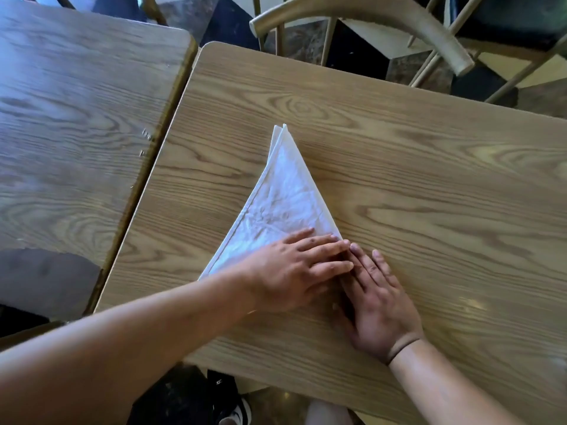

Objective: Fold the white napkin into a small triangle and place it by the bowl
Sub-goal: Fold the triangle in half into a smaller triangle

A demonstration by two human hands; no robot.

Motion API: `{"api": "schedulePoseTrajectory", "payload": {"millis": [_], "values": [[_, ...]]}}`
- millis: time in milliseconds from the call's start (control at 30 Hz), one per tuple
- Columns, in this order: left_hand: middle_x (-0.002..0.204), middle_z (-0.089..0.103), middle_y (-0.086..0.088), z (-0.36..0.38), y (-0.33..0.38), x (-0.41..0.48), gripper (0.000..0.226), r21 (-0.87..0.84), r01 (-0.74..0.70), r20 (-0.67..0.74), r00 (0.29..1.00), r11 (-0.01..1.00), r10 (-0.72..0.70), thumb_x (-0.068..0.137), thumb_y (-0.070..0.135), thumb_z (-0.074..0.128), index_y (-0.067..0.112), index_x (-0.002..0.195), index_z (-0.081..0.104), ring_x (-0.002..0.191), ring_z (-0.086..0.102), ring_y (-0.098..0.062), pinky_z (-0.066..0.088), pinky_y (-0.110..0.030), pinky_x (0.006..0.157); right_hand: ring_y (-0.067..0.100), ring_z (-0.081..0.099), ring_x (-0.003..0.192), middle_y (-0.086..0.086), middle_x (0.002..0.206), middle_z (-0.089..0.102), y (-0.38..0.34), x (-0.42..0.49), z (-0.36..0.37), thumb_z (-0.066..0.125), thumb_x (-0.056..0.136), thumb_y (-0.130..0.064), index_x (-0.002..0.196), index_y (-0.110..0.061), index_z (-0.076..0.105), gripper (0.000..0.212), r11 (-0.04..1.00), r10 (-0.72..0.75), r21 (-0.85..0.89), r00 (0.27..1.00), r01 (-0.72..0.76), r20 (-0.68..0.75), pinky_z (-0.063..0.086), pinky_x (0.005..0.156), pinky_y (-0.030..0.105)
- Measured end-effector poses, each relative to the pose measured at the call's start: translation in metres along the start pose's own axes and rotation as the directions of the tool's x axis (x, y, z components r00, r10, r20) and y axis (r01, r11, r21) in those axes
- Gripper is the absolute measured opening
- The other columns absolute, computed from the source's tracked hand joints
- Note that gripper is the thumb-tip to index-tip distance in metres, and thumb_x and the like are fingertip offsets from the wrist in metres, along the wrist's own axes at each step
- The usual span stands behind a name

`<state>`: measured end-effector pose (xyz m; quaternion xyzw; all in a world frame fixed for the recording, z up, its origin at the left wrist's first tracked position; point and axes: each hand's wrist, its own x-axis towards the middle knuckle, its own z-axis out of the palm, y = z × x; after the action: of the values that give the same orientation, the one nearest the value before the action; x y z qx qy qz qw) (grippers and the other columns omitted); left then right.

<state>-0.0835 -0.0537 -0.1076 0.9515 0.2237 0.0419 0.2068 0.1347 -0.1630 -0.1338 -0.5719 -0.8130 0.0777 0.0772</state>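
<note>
A white cloth napkin (pixel 280 204), folded into a tall triangle, lies flat on the light wood-grain tabletop (pixel 429 167), its narrow tip pointing away from the person. The left hand (pixel 294 271) presses flat, fingers extended, on the napkin's near corner. The right hand (pixel 379 305), also flat and open, lies just beside it, fingertips touching.

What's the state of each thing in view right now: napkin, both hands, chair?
white napkin: folded into a triangle, flat on the table, layered tip pointing away
left hand: flat, pressing the napkin's near corner
right hand: flat, palm down beside the left hand
chair: upright behind the table
</note>
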Motion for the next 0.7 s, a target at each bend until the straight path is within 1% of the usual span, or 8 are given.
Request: {"api": "schedulePoseTrajectory", "payload": {"millis": [100, 200, 267, 300, 367, 433, 467, 700], "values": [[0.169, 0.036, -0.005, -0.003, -0.024, 0.003, 0.055, 0.05, -0.102, 0.045, 0.994, 0.994, 0.1, 0.105, 0.049, 0.054, 0.031, 0.156, 0.048, 0.157, 0.031, -0.022, 0.023, -0.049, 0.129, 0.032, 0.037, 0.154, 0.015, 0.164, 0.04, -0.001, 0.001, -0.001, 0.054, 0.089, -0.045, 0.148, -0.004, 0.057, 0.072, 1.0, 0.018, -0.009, 1.0, -0.018, 0.021, 0.027, 0.123, 0.056], [0.172, 0.029, 0.001, -0.006, -0.046, 0.006, 0.06, 0.104, -0.162, 0.127, 0.981, 0.981, 0.148, 0.105, 0.059, 0.047, 0.037, 0.16, 0.039, 0.16, 0.022, -0.019, 0.016, -0.051, 0.13, 0.033, 0.039, 0.153, 0.016, 0.163, 0.044, -0.002, 0.002, -0.001, 0.057, 0.086, -0.047, 0.145, -0.005, 0.061, 0.072, 1.0, 0.011, -0.007, 1.0, -0.011, 0.013, 0.03, 0.121, 0.057], [0.173, 0.025, 0.001, -0.021, -0.079, 0.018, 0.063, 0.178, -0.162, 0.169, 0.977, 0.971, 0.132, 0.104, 0.061, 0.042, 0.036, 0.162, 0.035, 0.161, 0.02, -0.021, 0.013, -0.055, 0.13, 0.031, 0.038, 0.154, 0.013, 0.166, 0.041, 0.0, 0.002, -0.003, 0.059, 0.085, -0.047, 0.151, -0.006, 0.055, 0.077, 1.0, 0.017, 0.005, 1.0, -0.017, 0.007, 0.03, 0.121, 0.057], [0.173, 0.026, -0.001, -0.031, -0.101, 0.029, 0.064, 0.226, -0.113, 0.14, 0.987, 0.967, 0.083, 0.103, 0.06, 0.041, 0.035, 0.162, 0.034, 0.161, 0.021, -0.022, 0.012, -0.056, 0.13, 0.03, 0.037, 0.154, 0.011, 0.167, 0.039, 0.0, 0.002, -0.003, 0.06, 0.084, -0.048, 0.154, -0.007, 0.05, 0.081, 1.0, 0.019, 0.011, 1.0, -0.019, 0.009, 0.031, 0.121, 0.056], [0.174, 0.025, -0.001, -0.055, -0.145, 0.052, 0.066, 0.282, 0.151, 0.016, 0.987, 0.948, -0.162, 0.101, 0.058, 0.033, 0.035, 0.163, 0.032, 0.161, 0.017, -0.021, 0.008, -0.056, 0.128, 0.03, 0.039, 0.154, 0.009, 0.168, 0.038, 0.0, 0.002, -0.004, 0.063, 0.081, -0.048, 0.156, -0.008, 0.046, 0.086, 1.0, 0.017, 0.021, 1.0, -0.017, 0.005, 0.033, 0.119, 0.056], [0.176, 0.015, 0.006, -0.07, -0.175, 0.069, 0.067, 0.252, 0.465, -0.077, 0.884, 0.849, -0.461, 0.1, 0.062, 0.024, 0.041, 0.164, 0.022, 0.163, 0.006, -0.016, 0.001, -0.055, 0.13, 0.03, 0.04, 0.153, 0.01, 0.167, 0.04, 0.0, 0.002, -0.003, 0.066, 0.078, -0.047, 0.154, -0.007, 0.048, 0.088, 1.0, 0.014, 0.018, 1.0, -0.013, -0.012, 0.035, 0.118, 0.056], [0.177, 0.012, 0.009, -0.069, -0.181, 0.074, 0.067, 0.242, 0.529, -0.098, 0.848, 0.814, -0.522, 0.101, 0.064, 0.023, 0.042, 0.165, 0.018, 0.163, 0.002, -0.014, 0.0, -0.055, 0.13, 0.03, 0.04, 0.153, 0.01, 0.167, 0.04, 0.001, 0.002, -0.002, 0.067, 0.077, -0.046, 0.154, -0.007, 0.049, 0.089, 1.0, 0.012, 0.017, 1.0, -0.011, -0.02, 0.034, 0.119, 0.056], [0.176, 0.014, 0.01, -0.066, -0.185, 0.072, 0.065, 0.217, 0.524, -0.13, 0.852, 0.824, -0.508, 0.104, 0.064, 0.027, 0.041, 0.164, 0.019, 0.163, 0.002, -0.012, 0.003, -0.056, 0.13, 0.03, 0.044, 0.151, 0.01, 0.166, 0.042, 0.002, 0.003, -0.003, 0.07, 0.074, -0.048, 0.153, -0.006, 0.05, 0.091, 1.0, -0.009, 0.018, 1.0, 0.009, -0.006, 0.037, 0.117, 0.056]]}}
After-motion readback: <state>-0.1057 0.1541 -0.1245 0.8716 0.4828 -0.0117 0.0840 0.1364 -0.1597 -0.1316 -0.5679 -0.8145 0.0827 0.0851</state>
